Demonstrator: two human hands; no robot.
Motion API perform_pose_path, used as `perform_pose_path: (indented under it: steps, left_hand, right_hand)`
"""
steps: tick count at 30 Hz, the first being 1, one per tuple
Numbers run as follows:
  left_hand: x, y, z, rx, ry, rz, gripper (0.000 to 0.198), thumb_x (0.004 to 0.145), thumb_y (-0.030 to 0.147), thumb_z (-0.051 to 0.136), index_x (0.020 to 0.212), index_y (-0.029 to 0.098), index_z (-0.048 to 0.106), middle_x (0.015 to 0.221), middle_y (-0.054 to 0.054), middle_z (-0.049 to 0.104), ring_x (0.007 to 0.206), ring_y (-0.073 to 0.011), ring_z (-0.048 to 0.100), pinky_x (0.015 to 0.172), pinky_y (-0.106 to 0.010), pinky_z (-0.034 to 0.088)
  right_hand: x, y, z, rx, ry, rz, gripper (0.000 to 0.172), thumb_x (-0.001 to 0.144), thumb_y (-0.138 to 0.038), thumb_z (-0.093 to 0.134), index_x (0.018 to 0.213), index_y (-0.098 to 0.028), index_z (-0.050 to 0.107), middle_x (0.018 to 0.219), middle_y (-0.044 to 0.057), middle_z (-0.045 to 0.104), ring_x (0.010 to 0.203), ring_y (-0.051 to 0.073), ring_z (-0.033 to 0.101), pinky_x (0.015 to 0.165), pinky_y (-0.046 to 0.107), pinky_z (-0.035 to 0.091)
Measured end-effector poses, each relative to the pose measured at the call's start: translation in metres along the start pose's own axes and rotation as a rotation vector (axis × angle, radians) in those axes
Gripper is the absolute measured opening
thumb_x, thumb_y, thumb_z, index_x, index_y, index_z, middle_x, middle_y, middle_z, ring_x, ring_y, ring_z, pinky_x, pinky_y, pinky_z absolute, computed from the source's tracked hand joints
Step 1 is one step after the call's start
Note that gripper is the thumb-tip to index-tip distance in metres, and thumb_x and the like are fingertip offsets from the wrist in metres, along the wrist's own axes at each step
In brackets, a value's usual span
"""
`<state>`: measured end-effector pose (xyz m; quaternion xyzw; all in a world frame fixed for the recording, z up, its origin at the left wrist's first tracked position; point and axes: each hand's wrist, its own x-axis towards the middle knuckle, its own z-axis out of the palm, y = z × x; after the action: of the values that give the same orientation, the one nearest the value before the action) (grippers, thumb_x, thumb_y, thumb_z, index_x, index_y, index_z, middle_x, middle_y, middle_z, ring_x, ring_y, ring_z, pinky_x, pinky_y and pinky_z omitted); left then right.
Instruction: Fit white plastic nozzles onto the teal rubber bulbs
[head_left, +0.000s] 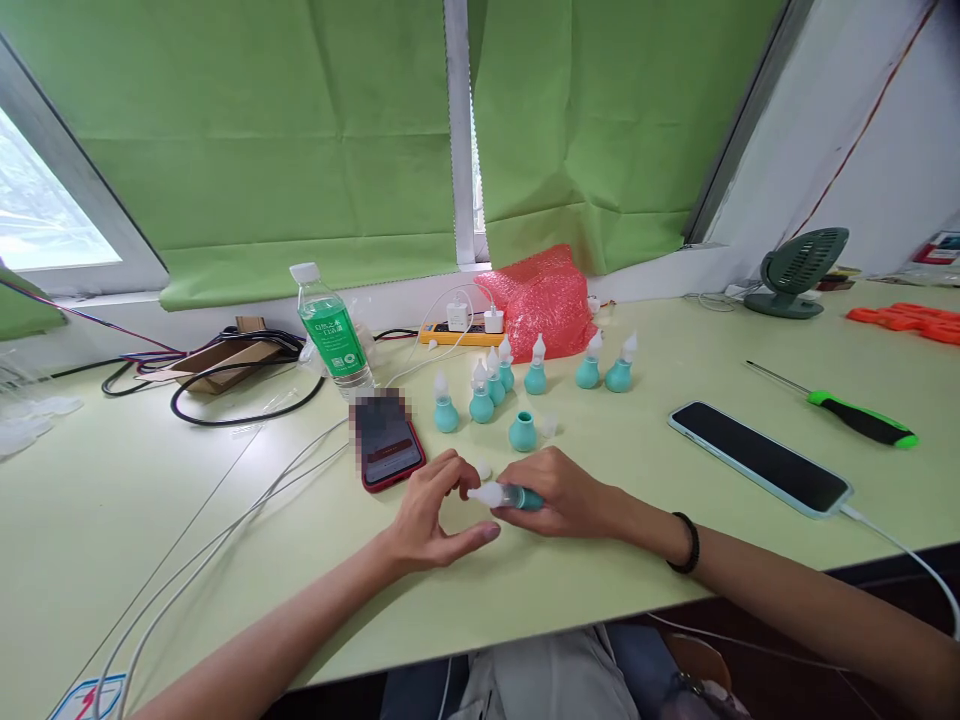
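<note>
My right hand (559, 490) is closed around a nasal aspirator (516, 497), a teal bulb with a clear neck and a white tip. The aspirator lies sideways, its tip pointing left. My left hand (429, 515) is at that tip with thumb and fingers apart; whether a fingertip touches it I cannot tell. Just beyond the hands stands a teal bulb (523, 432) with an open top, beside a small translucent piece (550, 426). A small white round piece (484, 469) lies between my hands. Farther back, several assembled aspirators (535, 374) stand upright.
A red-cased phone (391, 450) and a green-labelled bottle (335, 335) are at the left, near white cables. On the right lie a charging phone (761, 455) and a screwdriver (862, 415). Behind are red bubble wrap (536, 300), a power strip (461, 337) and a fan (799, 270).
</note>
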<state>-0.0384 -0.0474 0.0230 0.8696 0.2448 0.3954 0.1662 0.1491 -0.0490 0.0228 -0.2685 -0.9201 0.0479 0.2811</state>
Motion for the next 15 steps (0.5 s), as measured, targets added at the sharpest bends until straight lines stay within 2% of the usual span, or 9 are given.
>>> perform_pose_path:
  steps: [4, 8, 10, 12, 15]
  left_hand:
    - [-0.0013, -0.0004, 0.0053, -0.015, -0.167, -0.170, 0.030, 0.082, 0.030, 0.031, 0.056, 0.016, 0.036, 0.051, 0.003, 0.036, 0.049, -0.0089, 0.033, 0.048, -0.022, 0.026]
    - [-0.0009, 0.0027, 0.0101, -0.266, -0.201, -0.394, 0.038, 0.084, 0.035, 0.023, 0.051, 0.017, 0.029, 0.043, 0.005, 0.031, 0.040, -0.0063, 0.026, 0.042, -0.021, 0.023]
    - [0.0009, 0.0027, 0.0103, -0.394, -0.132, -0.500, 0.041, 0.084, 0.037, 0.019, 0.049, 0.018, 0.028, 0.040, 0.005, 0.030, 0.037, -0.0059, 0.025, 0.040, -0.020, 0.023]
    - [0.0037, 0.0003, 0.0082, -0.415, 0.003, -0.558, 0.043, 0.085, 0.037, 0.017, 0.047, 0.018, 0.028, 0.038, 0.005, 0.030, 0.036, -0.0060, 0.027, 0.040, -0.021, 0.025]
    - [0.0077, -0.0067, 0.0024, -0.207, 0.202, -0.518, 0.043, 0.084, 0.037, 0.025, 0.049, 0.016, 0.038, 0.044, 0.003, 0.037, 0.042, -0.0074, 0.034, 0.044, -0.021, 0.029]
  right_hand:
    - [-0.0010, -0.0013, 0.0075, 0.010, -0.003, 0.019, 0.023, 0.078, -0.032, 0.045, 0.063, -0.016, 0.045, 0.054, -0.001, 0.048, 0.049, 0.009, 0.041, 0.048, 0.023, 0.025]
    - [-0.0020, -0.0012, 0.0097, 0.017, -0.001, 0.014, 0.025, 0.079, -0.035, 0.043, 0.064, -0.016, 0.045, 0.052, -0.002, 0.046, 0.047, 0.009, 0.040, 0.047, 0.023, 0.024]
    - [-0.0020, -0.0010, 0.0090, 0.020, -0.010, 0.000, 0.025, 0.080, -0.036, 0.043, 0.067, -0.016, 0.046, 0.054, -0.001, 0.048, 0.049, 0.009, 0.041, 0.048, 0.023, 0.026]
    - [-0.0012, -0.0015, 0.0067, 0.047, -0.019, 0.031, 0.023, 0.081, -0.036, 0.041, 0.072, -0.015, 0.047, 0.060, 0.000, 0.050, 0.054, 0.010, 0.044, 0.052, 0.023, 0.029]
    - [0.0009, -0.0041, 0.0008, 0.171, -0.041, 0.154, 0.020, 0.085, -0.032, 0.035, 0.086, -0.015, 0.045, 0.072, 0.003, 0.052, 0.066, 0.012, 0.047, 0.060, 0.023, 0.034]
